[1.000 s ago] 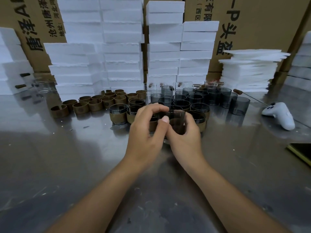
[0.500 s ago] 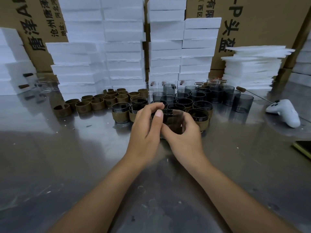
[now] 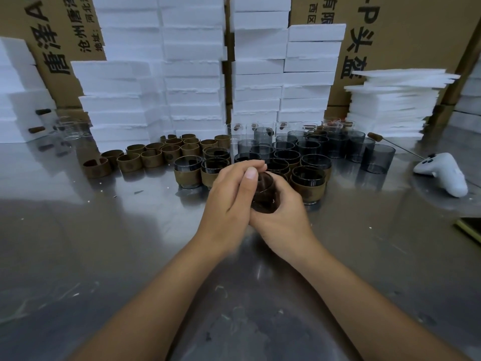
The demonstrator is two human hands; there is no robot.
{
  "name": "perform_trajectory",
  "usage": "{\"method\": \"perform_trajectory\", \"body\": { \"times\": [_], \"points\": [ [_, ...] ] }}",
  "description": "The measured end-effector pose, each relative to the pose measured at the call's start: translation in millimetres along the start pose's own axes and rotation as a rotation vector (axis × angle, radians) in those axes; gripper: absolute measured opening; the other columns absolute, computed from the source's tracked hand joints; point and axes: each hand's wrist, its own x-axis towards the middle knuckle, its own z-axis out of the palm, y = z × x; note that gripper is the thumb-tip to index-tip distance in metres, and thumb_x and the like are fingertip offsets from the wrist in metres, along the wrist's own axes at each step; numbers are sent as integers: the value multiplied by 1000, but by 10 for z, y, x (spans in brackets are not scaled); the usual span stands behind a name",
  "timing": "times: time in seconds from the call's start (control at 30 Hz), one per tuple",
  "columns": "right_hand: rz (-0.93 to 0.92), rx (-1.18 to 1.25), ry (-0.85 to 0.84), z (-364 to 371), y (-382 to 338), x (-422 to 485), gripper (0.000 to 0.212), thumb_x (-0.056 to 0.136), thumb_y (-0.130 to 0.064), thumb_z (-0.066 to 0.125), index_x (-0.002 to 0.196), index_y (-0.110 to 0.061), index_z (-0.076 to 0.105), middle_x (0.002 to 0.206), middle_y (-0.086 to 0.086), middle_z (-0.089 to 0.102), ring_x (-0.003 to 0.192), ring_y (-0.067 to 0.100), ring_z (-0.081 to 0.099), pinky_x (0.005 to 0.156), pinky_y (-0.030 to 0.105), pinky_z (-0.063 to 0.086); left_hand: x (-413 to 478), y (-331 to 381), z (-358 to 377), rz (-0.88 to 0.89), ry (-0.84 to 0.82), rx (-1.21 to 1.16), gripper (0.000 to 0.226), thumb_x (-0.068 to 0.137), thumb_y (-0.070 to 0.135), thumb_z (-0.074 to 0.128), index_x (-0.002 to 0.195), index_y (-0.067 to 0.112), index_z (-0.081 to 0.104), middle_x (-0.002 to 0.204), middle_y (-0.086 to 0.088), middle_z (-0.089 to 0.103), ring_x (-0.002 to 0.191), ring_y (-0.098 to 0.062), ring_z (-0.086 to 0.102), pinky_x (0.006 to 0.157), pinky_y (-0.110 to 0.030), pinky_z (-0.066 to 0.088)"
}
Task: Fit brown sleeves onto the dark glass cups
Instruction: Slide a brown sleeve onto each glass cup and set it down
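Observation:
A dark glass cup (image 3: 265, 195) with brown around it sits between both hands, just above the steel table (image 3: 104, 256). My right hand (image 3: 283, 217) cups it from below and the right. My left hand (image 3: 231, 199) wraps over its left side, thumb on the rim. The cup's lower part is hidden by fingers. Behind it stand several sleeved cups (image 3: 308, 182), bare dark cups (image 3: 378, 158) at the right, and loose brown sleeves (image 3: 130, 162) at the left.
White foam blocks (image 3: 192, 82) are stacked along the back before cardboard boxes (image 3: 406, 32). A foam sheet pile (image 3: 393, 105) stands at the back right. A white controller (image 3: 442, 173) lies at the right, a dark flat object (image 3: 471, 229) at the right edge.
Both hands have closed tighter round the cup and tipped it toward me. The left hand slid further over its rim.

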Motion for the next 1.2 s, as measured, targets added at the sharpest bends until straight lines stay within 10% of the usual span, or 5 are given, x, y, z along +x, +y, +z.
{"method": "perform_trajectory", "body": {
  "times": [0.4, 0.9, 1.2],
  "points": [
    [86, -84, 58, 6, 1, 22, 49, 68, -23, 79, 114, -22, 61, 104, -5, 70, 100, 11, 65, 90, 36, 53, -32, 2, 26, 115, -17, 32, 37, 93, 44, 31, 105, 31, 64, 112, 7, 66, 124, -11, 49, 106, -41, 38],
    [183, 47, 138, -55, -53, 49, 40, 72, -22, 81, 107, -24, 63, 94, -5, 71, 86, 7, 68, 76, 26, 57, -27, 89, 5, 171, 125, -15, 32, 94, 33, 35, 92, 22, 64, 93, 1, 69, 99, -15, 58, 88, -28, 44],
    [151, 168, 175, -96, -113, 55, 42, 75, -18, 78, 112, -23, 59, 92, -9, 70, 79, -3, 67, 64, 12, 52, -26, 69, 7, 141, 190, 68, 27, 92, 35, 37, 98, 28, 61, 102, 7, 65, 105, -16, 56, 90, -49, 46]
  ]
}}
